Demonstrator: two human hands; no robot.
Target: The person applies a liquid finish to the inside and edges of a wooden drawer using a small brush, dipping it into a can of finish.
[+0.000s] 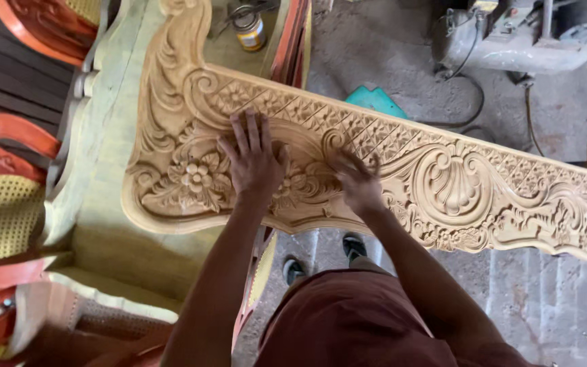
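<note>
Both of my hands lie on the carved wooden panel (375, 163): my left hand (254, 160) is spread flat with fingers apart on the scrollwork beside the carved flower (197, 178), and my right hand (358, 182) presses on the relief a little nearer the big shell motif (453, 180), its fingers blurred so I cannot tell how they close. The panel lies across a pale green bench frame (103, 204), its right end jutting out over the floor (565, 299), with a small can (248, 27) beyond and red chairs (8, 177) to my left. I judge it stiff and heavy, with thin carved edges that could chip, so the plain lower rim and thick ends look the safest places to grip.
</note>
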